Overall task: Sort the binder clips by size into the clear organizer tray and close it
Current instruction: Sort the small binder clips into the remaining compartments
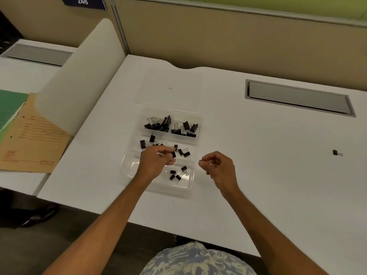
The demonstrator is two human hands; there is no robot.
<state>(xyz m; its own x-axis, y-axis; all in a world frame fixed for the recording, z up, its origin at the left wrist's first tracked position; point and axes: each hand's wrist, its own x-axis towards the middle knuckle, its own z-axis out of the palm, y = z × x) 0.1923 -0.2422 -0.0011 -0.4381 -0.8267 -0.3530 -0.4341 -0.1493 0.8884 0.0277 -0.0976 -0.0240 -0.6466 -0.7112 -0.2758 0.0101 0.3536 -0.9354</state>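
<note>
The clear organizer tray point(127, 167) lies on the white desk, its flat clear lid point(170, 96) lying open behind it. Large black binder clips point(158, 123) fill the two far compartments, medium ones point(147, 142) the middle left, small ones point(183, 152) the middle right and several tiny ones point(176, 174) the near right. My left hand point(155, 161) hovers over the tray's middle and pinches a small black clip point(173, 154). Just right of the tray, my right hand point(217, 167) pinches a tiny clip point(204, 161). One loose clip point(336, 152) lies far right on the desk.
A grey cable hatch point(297, 98) is set into the desk at the back right. A white divider panel point(79, 80) stands to the left, with a brown folder point(31, 139) and green paper point(10, 108) on the neighbouring desk. A beige partition wall runs behind.
</note>
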